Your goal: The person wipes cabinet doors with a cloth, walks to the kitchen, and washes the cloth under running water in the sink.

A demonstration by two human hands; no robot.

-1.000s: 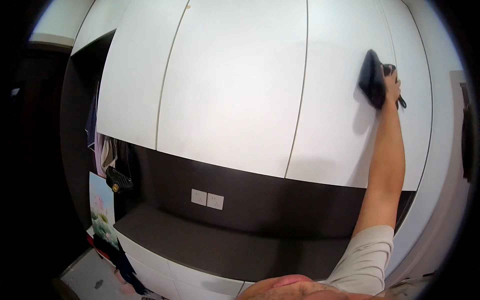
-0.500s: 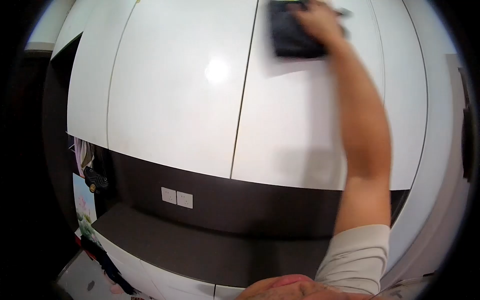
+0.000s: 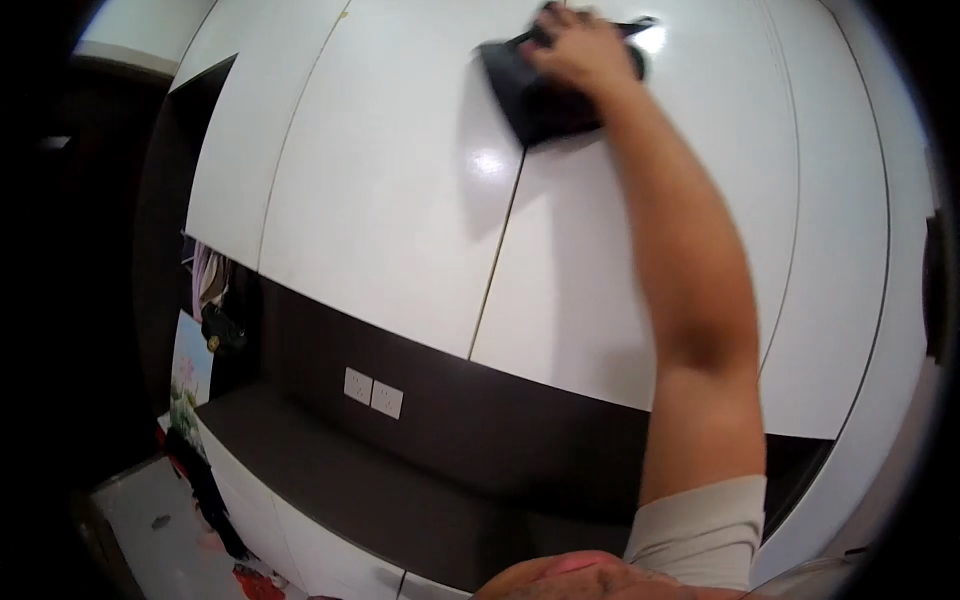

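Note:
My right hand (image 3: 582, 50) is raised high against a white cabinet door (image 3: 400, 150), fingers bent over a dark cloth (image 3: 545, 105). The cloth is black, bunched under the fingers and hanging below them, and lies over the upper part of the gap between two doors. One dark end sticks out to the right of the hand. The hand partly covers the cloth, and slight blur softens both. My left hand is out of view.
Below the doors runs a dark recess with a shelf (image 3: 330, 450) and two white wall sockets (image 3: 373, 392). At left are hanging clothes (image 3: 210, 275), a black bag-like item (image 3: 223, 328), a flower picture (image 3: 190, 365) and a dark doorway. Lower white cabinets (image 3: 330, 550) stand under the shelf.
My right hand has moved the cloth leftward and slightly down across the doors, onto the gap between them. The cloth has tilted. The view has turned a little.

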